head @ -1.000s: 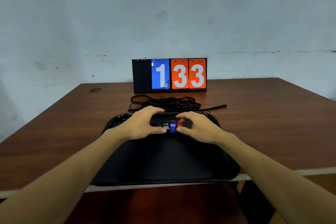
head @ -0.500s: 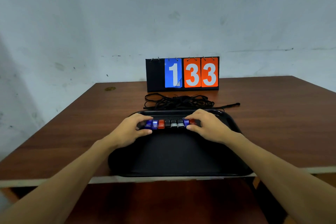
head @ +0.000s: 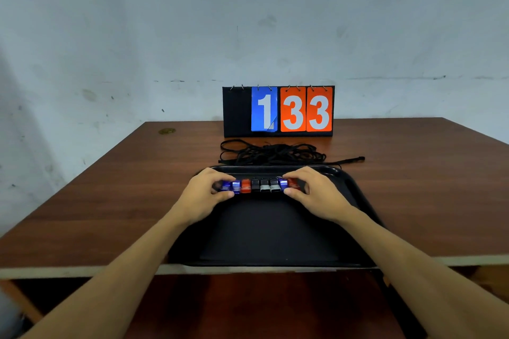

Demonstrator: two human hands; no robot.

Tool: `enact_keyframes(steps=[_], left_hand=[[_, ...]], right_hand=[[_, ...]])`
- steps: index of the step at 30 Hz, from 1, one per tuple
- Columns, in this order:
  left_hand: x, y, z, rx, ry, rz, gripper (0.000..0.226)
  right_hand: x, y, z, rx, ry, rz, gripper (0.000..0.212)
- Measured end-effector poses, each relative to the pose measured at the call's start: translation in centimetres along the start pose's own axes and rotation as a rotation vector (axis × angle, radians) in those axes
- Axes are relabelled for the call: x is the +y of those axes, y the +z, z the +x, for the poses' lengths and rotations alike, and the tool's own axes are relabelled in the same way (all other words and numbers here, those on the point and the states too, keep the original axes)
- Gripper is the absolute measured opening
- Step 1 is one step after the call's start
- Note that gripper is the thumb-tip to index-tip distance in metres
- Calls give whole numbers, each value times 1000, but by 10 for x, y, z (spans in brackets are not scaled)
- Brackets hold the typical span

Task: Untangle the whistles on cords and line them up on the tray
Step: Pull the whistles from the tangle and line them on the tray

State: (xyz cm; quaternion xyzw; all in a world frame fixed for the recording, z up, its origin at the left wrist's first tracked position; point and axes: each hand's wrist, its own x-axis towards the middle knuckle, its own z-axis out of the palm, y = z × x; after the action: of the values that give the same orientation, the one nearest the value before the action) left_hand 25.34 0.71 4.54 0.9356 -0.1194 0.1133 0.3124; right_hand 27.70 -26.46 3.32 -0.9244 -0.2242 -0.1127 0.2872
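Note:
Several whistles [head: 260, 186], blue, red, black and grey, lie side by side in a row near the far edge of a black tray [head: 275, 234]. My left hand [head: 203, 195] pinches the blue whistles at the row's left end. At the right end my right hand [head: 316, 195] pinches the red whistle [head: 293, 183]. The black cords [head: 272, 154] lie heaped on the table just beyond the tray's far rim.
A flip scoreboard [head: 278, 111] reading 1 33 stands behind the cords on the brown wooden table [head: 110, 187]. A small round brass-coloured object [head: 167, 131] lies at the table's far left. The tray overhangs the table's front edge.
My hands have moved apart from the middle to the two ends of the row, uncovering the lined-up whistles. The camera has shifted a little.

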Motion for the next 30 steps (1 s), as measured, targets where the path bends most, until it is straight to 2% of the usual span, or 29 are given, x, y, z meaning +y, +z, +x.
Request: enact_keyframes(steps=[6,10,12,16,20,23,27,30], left_hand=[[-2,-8,4,-21,-115,-197,70],[-2,-15,15,-48,-250,-375,54],[-2,-20,21,-47,-292,-399,41],[-15,-23,26,39,-160,-268,20],[-22,-13,23,121,-113,-281,20],[-23,-9,24,107,-127,-227,23],[-24,-9,23,122,-135,-163,25],[-24,-12,24,103,-171,-162,25]], right_hand=[[-4,-9,0,61,85,162,45],[-9,-18,17,172,115,128,26],[-13,-21,33,153,122,99,23],[-21,-18,68,11,78,16,25],[-29,-9,94,-98,58,-56,33],[-31,6,106,-137,87,-84,40],[-34,20,117,-27,82,-146,15],[-34,13,118,20,123,-85,9]])
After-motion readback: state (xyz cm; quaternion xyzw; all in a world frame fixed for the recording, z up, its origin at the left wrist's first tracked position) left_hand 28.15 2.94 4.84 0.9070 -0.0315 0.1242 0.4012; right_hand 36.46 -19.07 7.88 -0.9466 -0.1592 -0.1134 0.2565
